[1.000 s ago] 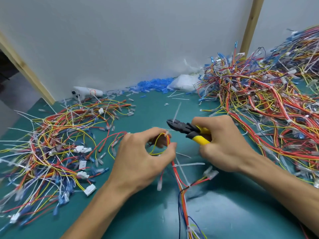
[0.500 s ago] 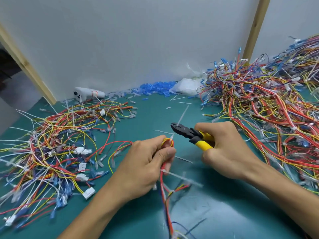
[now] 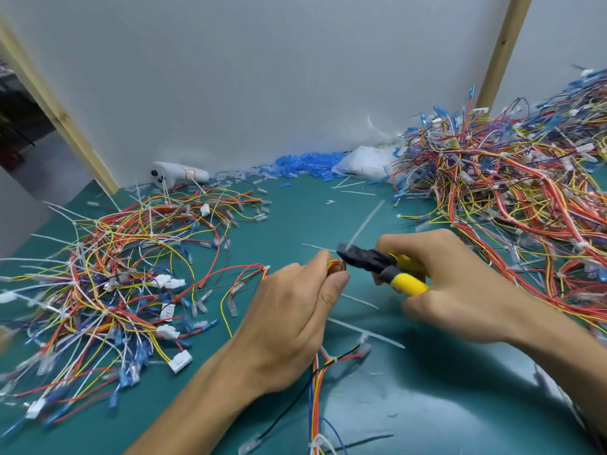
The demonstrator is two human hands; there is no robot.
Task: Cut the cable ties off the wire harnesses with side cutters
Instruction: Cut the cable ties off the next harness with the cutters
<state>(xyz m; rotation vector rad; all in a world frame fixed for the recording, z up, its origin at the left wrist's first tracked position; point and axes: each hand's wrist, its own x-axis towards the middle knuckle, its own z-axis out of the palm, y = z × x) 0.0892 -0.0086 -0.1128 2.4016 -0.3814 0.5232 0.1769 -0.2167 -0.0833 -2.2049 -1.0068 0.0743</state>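
We had brought the side cutters [image 3: 371, 261] down closer to the wire harness [image 3: 335, 267] since the earlier frame. Our left hand [image 3: 295, 323] pinched its loop between thumb and fingers. Just right of that, the cutter nose met the white cable tie [image 3: 364, 224]. Our right hand [image 3: 460, 284] gripped the yellow handles.

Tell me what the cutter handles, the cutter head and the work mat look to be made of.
The cutter handles, gripped by the right hand, are yellow with a grey collar, matte: likely a rubbery plastic sleeve. The cutter head is dark and dull, probably blackened steel; blur hides detail. The work mat is teal, smooth, with a soft sheen: likely vinyl or rubber.
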